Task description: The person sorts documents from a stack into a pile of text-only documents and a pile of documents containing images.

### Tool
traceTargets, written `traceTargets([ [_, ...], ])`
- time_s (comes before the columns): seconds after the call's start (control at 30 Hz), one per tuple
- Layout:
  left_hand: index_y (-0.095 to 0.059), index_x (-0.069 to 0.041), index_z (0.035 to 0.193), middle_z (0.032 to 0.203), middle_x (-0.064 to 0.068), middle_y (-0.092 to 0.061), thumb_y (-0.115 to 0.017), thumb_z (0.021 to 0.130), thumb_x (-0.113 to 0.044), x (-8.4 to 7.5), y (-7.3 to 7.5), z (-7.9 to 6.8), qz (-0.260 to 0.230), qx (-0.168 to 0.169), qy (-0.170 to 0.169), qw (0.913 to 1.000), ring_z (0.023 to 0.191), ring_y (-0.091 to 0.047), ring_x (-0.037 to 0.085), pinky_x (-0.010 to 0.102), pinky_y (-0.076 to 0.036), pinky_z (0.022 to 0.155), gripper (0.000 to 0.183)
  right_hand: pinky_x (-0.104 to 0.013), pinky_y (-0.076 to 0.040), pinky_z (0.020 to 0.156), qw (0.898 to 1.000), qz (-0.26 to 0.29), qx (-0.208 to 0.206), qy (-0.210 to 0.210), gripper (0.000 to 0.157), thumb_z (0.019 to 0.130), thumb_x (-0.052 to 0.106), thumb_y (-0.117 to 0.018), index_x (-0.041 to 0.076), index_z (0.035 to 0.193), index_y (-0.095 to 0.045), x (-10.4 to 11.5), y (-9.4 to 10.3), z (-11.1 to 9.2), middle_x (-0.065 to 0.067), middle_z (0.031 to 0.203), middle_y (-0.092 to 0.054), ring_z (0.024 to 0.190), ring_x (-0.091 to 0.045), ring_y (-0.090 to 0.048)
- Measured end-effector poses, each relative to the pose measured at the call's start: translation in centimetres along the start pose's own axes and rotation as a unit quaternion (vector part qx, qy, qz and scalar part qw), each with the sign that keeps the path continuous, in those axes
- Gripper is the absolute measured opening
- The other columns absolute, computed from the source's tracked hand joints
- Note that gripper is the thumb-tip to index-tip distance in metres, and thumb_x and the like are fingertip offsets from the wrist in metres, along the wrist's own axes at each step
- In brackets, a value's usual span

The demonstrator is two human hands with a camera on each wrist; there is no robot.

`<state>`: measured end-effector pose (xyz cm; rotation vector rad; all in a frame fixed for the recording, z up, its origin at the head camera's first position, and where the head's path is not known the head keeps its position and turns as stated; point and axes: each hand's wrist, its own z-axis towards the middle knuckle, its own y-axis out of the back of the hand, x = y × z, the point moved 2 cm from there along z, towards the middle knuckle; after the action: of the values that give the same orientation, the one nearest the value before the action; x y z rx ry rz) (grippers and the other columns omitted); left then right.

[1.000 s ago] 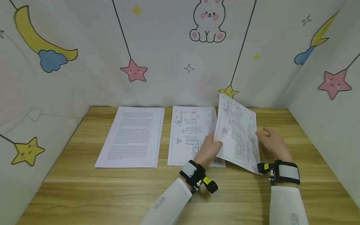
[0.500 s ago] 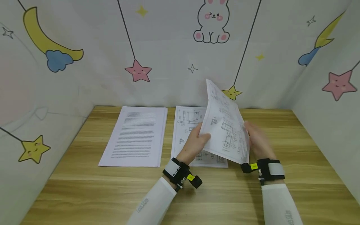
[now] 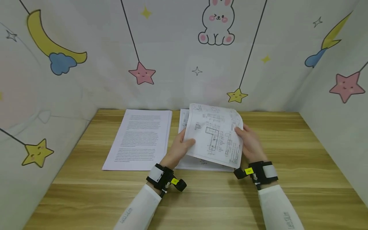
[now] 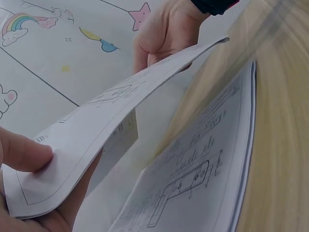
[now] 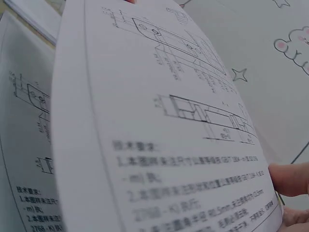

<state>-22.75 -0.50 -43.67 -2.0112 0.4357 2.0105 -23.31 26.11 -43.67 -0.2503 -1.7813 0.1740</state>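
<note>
Several sheets of paper [image 3: 212,135] printed with technical drawings are held tilted above a drawing stack [image 3: 201,163] on the table. My left hand [image 3: 176,149] grips their left edge, thumb on the printed face and fingers underneath. At the right edge my right hand [image 3: 252,145] pinches the sheets, its thumb on top. In the left wrist view the held sheets [image 4: 111,106] bow upward, apart from the lower stack [image 4: 193,179]. Close up in the right wrist view, the top sheet [image 5: 159,125] shows part outlines and lines of printed text.
Left of the drawings lies a stack of text pages [image 3: 138,140], its edges slightly uneven. The wood-grain table [image 3: 212,204] meets a white cloth backdrop [image 3: 172,38] with cartoon prints behind and at both sides.
Both hands have moved left with the sheets, which have come down from a steep tilt to lie flatter above the stack. My right hand has taken hold of the right edge.
</note>
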Motion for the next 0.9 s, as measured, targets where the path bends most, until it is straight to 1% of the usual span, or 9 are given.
traceTargets([
  [0.07,-0.033,-0.021,0.154,0.154,0.004,-0.045,-0.047,0.101,-0.013,0.2,0.5,-0.3,-0.003,0.001,0.017,0.9998,0.143,-0.042,0.024,0.051,-0.033,0.117,0.056,-0.018,-0.052,0.089,0.999,-0.032,-0.021,0.011,0.059,0.105,0.025,-0.047,0.022,0.159,-0.022,-0.2,-0.5,0.0,0.005,0.132,-0.052,0.113,-0.008,-0.056],
  [0.17,-0.036,-0.023,0.152,0.148,0.002,-0.051,-0.047,0.102,-0.017,0.4,1.3,-0.7,-0.002,0.006,0.035,0.9994,0.135,-0.05,0.022,0.045,-0.041,0.11,0.051,-0.02,-0.053,0.087,0.997,-0.068,-0.038,0.019,0.059,0.105,0.024,-0.048,0.023,0.158,-0.022,-0.4,-1.0,0.1,0.004,0.129,-0.056,0.108,-0.007,-0.061],
  [0.27,-0.043,-0.02,0.147,0.136,0.004,-0.061,-0.049,0.103,-0.02,0.6,1.9,-0.8,0.006,-0.01,0.049,0.9988,0.119,-0.061,0.02,0.037,-0.05,0.095,0.045,-0.02,-0.054,0.084,0.994,-0.098,-0.041,0.025,0.059,0.105,0.023,-0.047,0.024,0.159,-0.021,-0.6,-1.4,0.1,0.0,0.13,-0.058,0.103,-0.005,-0.065],
  [0.37,-0.043,-0.016,0.147,0.13,0.007,-0.066,-0.049,0.102,-0.02,0.8,2.4,-0.8,0.009,-0.034,0.068,0.9971,0.111,-0.066,0.019,0.032,-0.054,0.087,0.045,-0.021,-0.055,0.083,0.99,-0.129,-0.04,0.03,0.058,0.106,0.022,-0.046,0.025,0.159,-0.022,-0.9,-1.8,0.2,-0.007,0.135,-0.058,0.1,-0.005,-0.067],
  [0.53,-0.034,-0.011,0.153,0.131,0.008,-0.065,-0.05,0.102,-0.019,1.3,2.8,-0.6,0.011,-0.07,0.107,0.9917,0.112,-0.066,0.019,0.032,-0.055,0.089,0.054,-0.021,-0.052,0.087,0.984,-0.178,-0.025,0.02,0.059,0.106,0.016,-0.041,0.023,0.16,-0.017,-1.5,-2.0,0.8,-0.012,0.148,-0.05,0.111,-0.011,-0.063],
  [0.67,-0.036,-0.01,0.152,0.133,0.01,-0.064,-0.051,0.101,-0.018,1.7,3.0,-0.5,0.036,-0.095,0.13,0.9864,0.115,-0.064,0.022,0.034,-0.053,0.091,0.054,-0.02,-0.05,0.089,0.977,-0.21,-0.006,0.015,0.062,0.104,0.008,-0.039,0.017,0.16,-0.014,-1.9,-2.1,1.3,-0.012,0.152,-0.047,0.119,-0.018,-0.058],
  [0.73,-0.039,-0.01,0.151,0.133,0.011,-0.064,-0.052,0.1,-0.019,1.9,3.1,-0.5,0.055,-0.104,0.138,0.9835,0.115,-0.064,0.022,0.034,-0.052,0.092,0.053,-0.02,-0.052,0.086,0.976,-0.216,-0.005,0.015,0.06,0.104,0.007,-0.039,0.015,0.16,-0.018,-2.0,-2.1,1.6,-0.014,0.148,-0.05,0.115,-0.019,-0.061],
  [0.8,-0.043,-0.009,0.148,0.131,0.011,-0.065,-0.053,0.099,-0.019,2.3,3.2,-0.5,0.073,-0.109,0.145,0.9808,0.112,-0.064,0.022,0.033,-0.052,0.09,0.051,-0.02,-0.053,0.082,0.976,-0.217,-0.012,0.014,0.058,0.104,0.008,-0.041,0.012,0.158,-0.022,-2.2,-2.1,1.9,-0.016,0.143,-0.053,0.106,-0.015,-0.064],
  [0.9,-0.049,-0.006,0.143,0.123,0.012,-0.068,-0.054,0.098,-0.018,2.6,3.4,-0.5,0.096,-0.117,0.149,0.9772,0.102,-0.066,0.019,0.029,-0.054,0.082,0.047,-0.02,-0.055,0.076,0.976,-0.217,-0.029,0.012,0.054,0.103,0.009,-0.045,0.007,0.155,-0.03,-2.5,-2.2,2.2,-0.019,0.136,-0.056,0.093,-0.009,-0.065],
])
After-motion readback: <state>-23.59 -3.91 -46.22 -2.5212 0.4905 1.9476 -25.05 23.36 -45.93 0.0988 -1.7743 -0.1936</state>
